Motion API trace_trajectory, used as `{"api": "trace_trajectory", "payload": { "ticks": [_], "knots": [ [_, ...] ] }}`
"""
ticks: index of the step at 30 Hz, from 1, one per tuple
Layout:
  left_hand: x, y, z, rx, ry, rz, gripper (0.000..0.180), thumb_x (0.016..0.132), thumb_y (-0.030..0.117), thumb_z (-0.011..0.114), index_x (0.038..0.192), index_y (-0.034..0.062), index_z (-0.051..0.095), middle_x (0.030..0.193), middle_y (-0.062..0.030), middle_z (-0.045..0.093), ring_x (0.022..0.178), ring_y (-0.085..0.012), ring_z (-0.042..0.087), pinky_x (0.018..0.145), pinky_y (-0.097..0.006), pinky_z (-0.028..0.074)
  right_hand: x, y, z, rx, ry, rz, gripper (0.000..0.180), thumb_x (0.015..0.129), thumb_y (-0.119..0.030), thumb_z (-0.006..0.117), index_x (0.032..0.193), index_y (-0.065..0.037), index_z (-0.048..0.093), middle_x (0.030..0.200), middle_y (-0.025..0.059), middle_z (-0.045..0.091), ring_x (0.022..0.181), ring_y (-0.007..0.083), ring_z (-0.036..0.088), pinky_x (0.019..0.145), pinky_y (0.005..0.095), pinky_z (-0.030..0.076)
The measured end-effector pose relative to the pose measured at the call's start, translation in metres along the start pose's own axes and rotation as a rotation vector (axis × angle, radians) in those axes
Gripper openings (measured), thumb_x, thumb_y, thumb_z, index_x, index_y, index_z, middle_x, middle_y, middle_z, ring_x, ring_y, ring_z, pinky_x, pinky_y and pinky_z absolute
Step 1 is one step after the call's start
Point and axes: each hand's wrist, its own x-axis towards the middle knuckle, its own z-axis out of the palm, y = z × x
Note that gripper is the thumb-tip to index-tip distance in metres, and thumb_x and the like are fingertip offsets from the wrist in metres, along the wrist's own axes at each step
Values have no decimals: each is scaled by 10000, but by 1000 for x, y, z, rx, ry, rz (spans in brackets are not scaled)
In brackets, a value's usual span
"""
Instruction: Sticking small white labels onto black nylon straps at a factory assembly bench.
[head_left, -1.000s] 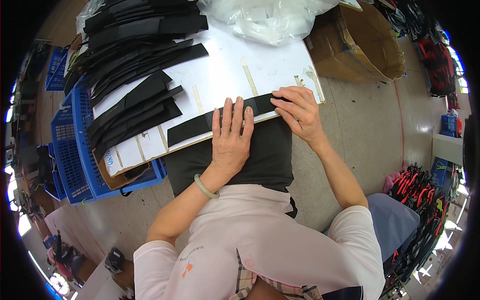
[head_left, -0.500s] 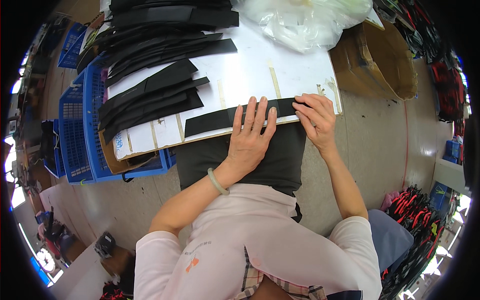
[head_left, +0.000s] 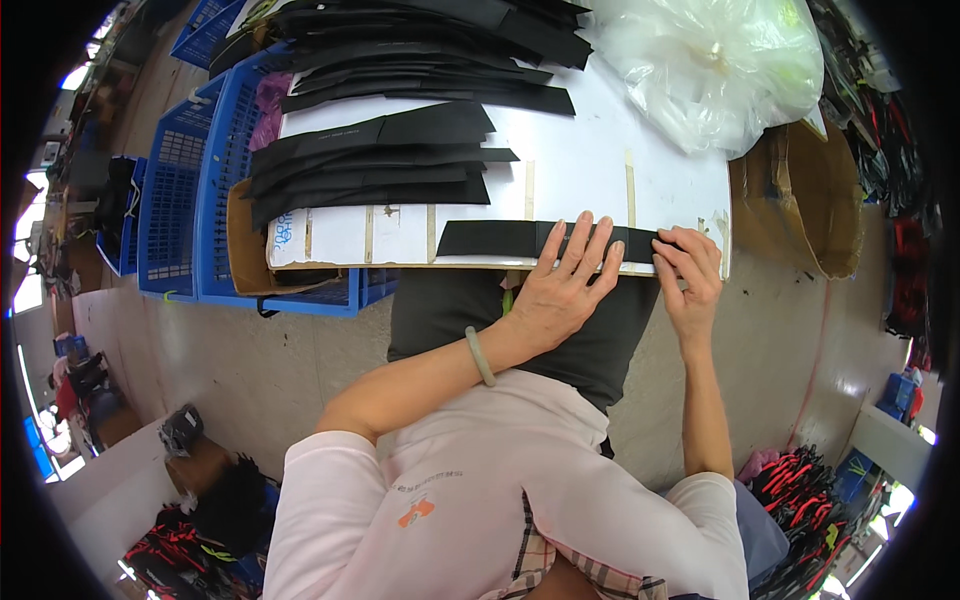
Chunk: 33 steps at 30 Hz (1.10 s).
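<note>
A flat black strip (head_left: 487, 239) of fabric-like material lies along the near edge of the white tabletop (head_left: 580, 130). My left hand (head_left: 565, 290), with a pale bangle at its wrist, rests on the strip's middle with fingers stretched and slightly spread. At the strip's right end, my right hand (head_left: 690, 270) has its fingertips and thumb closed around the end. The very tip there is hidden by the fingers. To the left, a small pile of similar black strips (head_left: 375, 150) lies on the tabletop, with a bigger stack (head_left: 430, 55) behind it.
A clear plastic bag (head_left: 710, 70) sits at the far right of the tabletop. Beyond the right edge stands an open cardboard box (head_left: 810, 200). Blue plastic crates (head_left: 175, 200) stand at the left. Red and black goods (head_left: 800, 490) lie at the lower right.
The whole view has shifted and turned, so the table appears more level and farther right. Both hands keep nearly the same places on the strip.
</note>
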Motion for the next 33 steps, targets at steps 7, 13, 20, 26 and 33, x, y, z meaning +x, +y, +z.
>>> {"api": "trace_trajectory", "payload": {
  "ticks": [7,13,20,26,33],
  "knots": [
    [3,6,4,-402,94,-316,450,878,183,537,1305,41,537,1361,-188,518,1335,-374,420,1103,-527,303,73,-106,79,167,-236,-240,257,662,-189,802,876,-109,684,915,18,621,892,217,568,777,362,426],
    [-1,3,14,57,72,-36,455,918,230,482,1350,88,458,1442,-167,455,1314,-357,450,1062,-523,364,79,-107,115,143,-466,-148,286,636,-132,808,863,-65,648,873,51,592,864,225,563,777,358,409],
    [-3,-2,13,79,50,-14,466,925,239,461,1355,61,445,1466,-183,423,1340,-364,429,1074,-523,350,77,-116,122,240,-452,28,166,670,-86,778,780,-50,660,721,60,592,759,235,565,737,354,379],
    [-3,-3,18,76,52,0,479,916,232,482,1354,45,432,1476,-197,409,1359,-374,411,1096,-541,319,76,-119,128,233,-370,48,90,681,-92,762,729,-57,694,706,58,601,739,239,548,714,362,355],
    [-3,-6,21,81,83,15,466,901,228,517,1323,38,462,1458,-207,431,1357,-389,411,1096,-553,316,76,-126,133,290,-314,145,91,673,-128,758,699,-58,706,691,51,593,732,229,535,708,361,332]
  ]
}}
